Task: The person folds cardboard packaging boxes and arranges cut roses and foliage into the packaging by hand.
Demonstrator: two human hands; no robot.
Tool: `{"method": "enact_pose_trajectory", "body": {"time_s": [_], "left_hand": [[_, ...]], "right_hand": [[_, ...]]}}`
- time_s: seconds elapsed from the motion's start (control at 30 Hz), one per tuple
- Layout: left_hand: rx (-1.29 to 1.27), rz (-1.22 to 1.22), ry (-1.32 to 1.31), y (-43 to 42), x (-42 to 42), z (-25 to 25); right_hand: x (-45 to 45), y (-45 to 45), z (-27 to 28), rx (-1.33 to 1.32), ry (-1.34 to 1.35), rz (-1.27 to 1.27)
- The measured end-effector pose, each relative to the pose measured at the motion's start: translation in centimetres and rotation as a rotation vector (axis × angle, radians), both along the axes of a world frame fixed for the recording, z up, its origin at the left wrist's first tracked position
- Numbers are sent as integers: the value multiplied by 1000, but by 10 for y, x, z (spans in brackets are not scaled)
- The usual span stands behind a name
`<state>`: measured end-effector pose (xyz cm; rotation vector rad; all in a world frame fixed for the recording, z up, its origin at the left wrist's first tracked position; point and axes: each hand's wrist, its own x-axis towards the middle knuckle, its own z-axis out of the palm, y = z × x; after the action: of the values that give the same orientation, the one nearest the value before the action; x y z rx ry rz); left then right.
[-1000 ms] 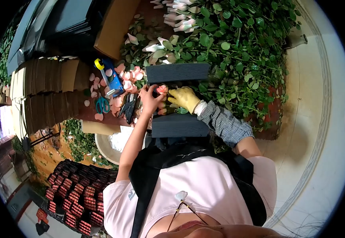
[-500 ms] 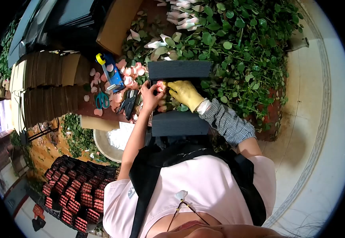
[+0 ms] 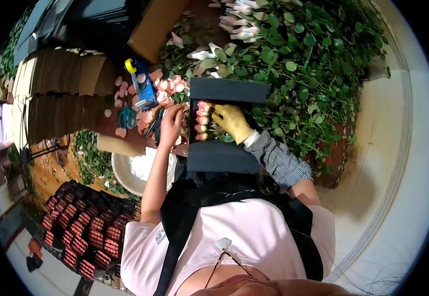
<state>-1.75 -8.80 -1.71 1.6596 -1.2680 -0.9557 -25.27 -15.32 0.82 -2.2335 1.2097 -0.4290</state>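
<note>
One bare left hand (image 3: 171, 124) sits just left of the rose row, fingers loosely curled with the tips near petals; can't tell if it has hold of anything. The right hand (image 3: 233, 124), in a yellow glove and with a checked sleeve (image 3: 278, 157) on the forearm, is partly open, fingertips at the right side of the pink roses (image 3: 202, 120); can't tell if it grips them. Roses lie in a short column, heads toward the left, in dark ribbed wrapping, between its upper flap (image 3: 229, 90) and lower flap (image 3: 222, 158). Black tool (image 3: 157, 129) lies on the bench (image 3: 136, 139) just left of the left hand, partly hidden by it. Further left: teal scissors (image 3: 127, 119), loose pink petals (image 3: 163, 97), blue box (image 3: 148, 93) with a yellow-ended item (image 3: 130, 65) on it. Leafy green stems (image 3: 308, 74) fill the bench's right side; pale wrapped blooms (image 3: 244, 33) at the top. Round basin (image 3: 120, 175) with white stuff inside is below the bench edge, cardboard stack (image 3: 59, 81) at far left, dark red-rowed packs (image 3: 84, 227) lower left.
</note>
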Motion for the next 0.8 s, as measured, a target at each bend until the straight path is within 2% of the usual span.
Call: {"method": "enact_pose_trajectory", "body": {"time_s": [0.03,0.07,0.1,0.17,0.2,0.3,0.43,0.6,0.7,0.73,0.8], "left_hand": [[24,60,-60,3,5,15],[80,127,-97,6,11,17],[163,109,-89,8,13,23],[220,55,-79,12,11,23],[197,19,-77,13,6,22],[307,-37,115,12,-11,18],[277,-87,6,10,-22,16],[292,7,73,10,-16,27],[281,17,115,13,-9,21],[281,17,115,14,-8,21],[261,57,92,15,-9,20]], "right_hand": [[3,-1,2,-36,122,29],[6,1,-18,-33,119,43],[8,4,-54,133,-294,-36],[23,-5,4,-90,438,106],[25,-2,3,-119,484,149],[26,3,-9,-178,421,180],[21,-1,-22,-225,366,170],[15,-3,-25,-305,285,139],[15,-3,-23,-91,304,140],[15,-4,-43,-101,-93,123],[11,-3,-81,-107,-489,104]]}}
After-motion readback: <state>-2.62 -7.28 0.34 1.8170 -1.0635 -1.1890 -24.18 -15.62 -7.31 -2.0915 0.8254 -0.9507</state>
